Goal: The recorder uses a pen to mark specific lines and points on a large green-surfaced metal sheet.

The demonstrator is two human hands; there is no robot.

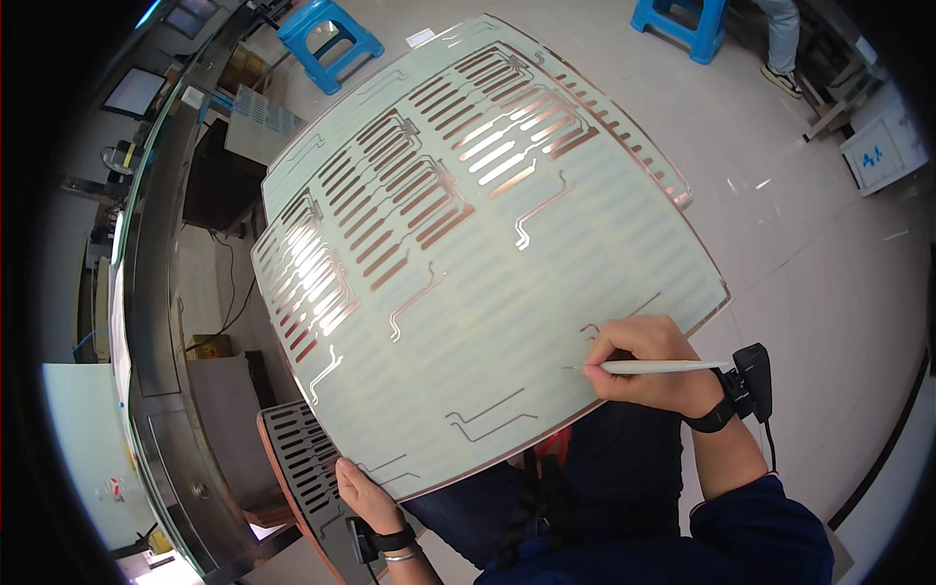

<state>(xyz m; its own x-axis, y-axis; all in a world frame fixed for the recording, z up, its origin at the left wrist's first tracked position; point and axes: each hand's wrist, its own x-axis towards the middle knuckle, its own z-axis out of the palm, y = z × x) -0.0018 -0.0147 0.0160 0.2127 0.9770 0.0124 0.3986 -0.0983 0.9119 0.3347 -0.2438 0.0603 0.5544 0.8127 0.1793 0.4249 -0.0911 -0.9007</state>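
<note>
A large pale green circuit board panel (546,292) with copper traces and rows of copper bars lies before me, tilted over my lap. Bent copper lines run along its near part. My right hand (658,366) is closed round a slim white pen-like tool (673,368) with a fine dark tip; the tip is at the board's surface, beside a short copper line near the right front edge. At the near left corner, my left hand (369,502) grips the board's edge, with part of the fingers hidden.
Under the far right edge, another copper-edged board (673,185) sticks out. A dark slotted board (302,468) stands lower left. Along the left runs a metal workbench (161,292). Blue stools (331,44) stand on the floor (780,253); a person's leg (783,39) shows far right, near a white cabinet (882,151).
</note>
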